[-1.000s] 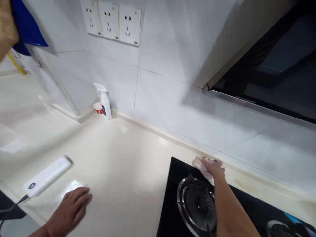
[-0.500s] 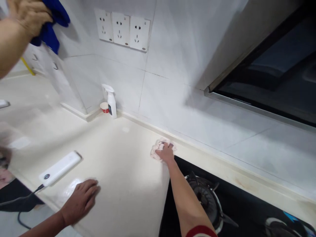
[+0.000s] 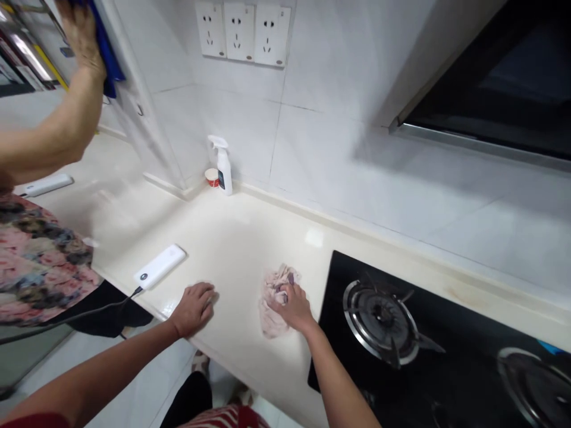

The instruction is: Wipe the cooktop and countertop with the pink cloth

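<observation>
Pressed against the cream countertop (image 3: pixel 241 238), a crumpled pale pink cloth (image 3: pixel 273 321) with darker patches lies under my right hand (image 3: pixel 294 306). My fingers are closed on the cloth, left of the black gas stove (image 3: pixel 328 339). My left hand (image 3: pixel 193 309) rests palm down near the counter's front edge, open and holding nothing. Just beyond it lies a white power bank (image 3: pixel 160 266) with a dark cable plugged into its near end.
A white spray bottle (image 3: pixel 224 172) and a small red-and-white cup (image 3: pixel 212 177) stand in the back corner, below wall sockets (image 3: pixel 241 32). A range hood (image 3: pixel 491 89) overhangs the stove. At left, another person's hand (image 3: pixel 82 41) presses a blue cloth (image 3: pixel 104 53) against a wall panel.
My right hand has drawn the pink cloth from near the back wall toward the counter's middle. The view has shifted; the other person's arm has moved with the blue cloth.
</observation>
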Motion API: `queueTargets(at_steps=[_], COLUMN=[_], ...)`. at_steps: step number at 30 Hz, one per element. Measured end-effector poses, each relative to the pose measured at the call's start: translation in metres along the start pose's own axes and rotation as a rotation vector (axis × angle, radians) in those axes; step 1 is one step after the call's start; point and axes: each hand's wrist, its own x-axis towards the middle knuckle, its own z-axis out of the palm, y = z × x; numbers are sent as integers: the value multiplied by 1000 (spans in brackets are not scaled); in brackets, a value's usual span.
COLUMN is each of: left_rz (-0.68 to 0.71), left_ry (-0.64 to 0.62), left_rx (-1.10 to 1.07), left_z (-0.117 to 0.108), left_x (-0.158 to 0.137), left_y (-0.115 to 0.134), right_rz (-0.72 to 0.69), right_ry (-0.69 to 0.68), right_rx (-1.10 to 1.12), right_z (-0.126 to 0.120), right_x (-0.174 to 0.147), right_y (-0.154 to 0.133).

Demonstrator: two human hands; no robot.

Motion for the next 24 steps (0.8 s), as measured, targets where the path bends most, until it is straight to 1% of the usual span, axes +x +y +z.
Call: queueTargets(at_steps=[2,4,6,8,11,14,17,19,22,24], left_rz=[-10,-15,-17,-24,-29,-17,-13,-13,-13,-12], left_ry=[-26,-41,-44,-43,-37,-30,-24,-14,3,10], left_rx=[-2,2,5,11,16,-2,-24,-35,-53,-69], left_z=[-1,-2,-2,-2,1,5,8,9,8,8], left_x=[1,2,4,5,7,8,9,9,9,9], left_y=[0,0,-1,-2,-4,-6,-6,-7,-7,-7], right_rz=[5,27,63,111,223,352,506,579,606,588], right_ry=[78,188,302,378,421,441,503,580,616,662], right_rx=[-7,-29,-39,6,177,348,461,484,428,320], right_z=[18,39,60,80,104,117,113,97,58,26], right_x=[-42,-85,-129,-171,-234,-294,-340,-361,-384,-400], right_y=[1,0,0,5,26,51,62,60,47,35])
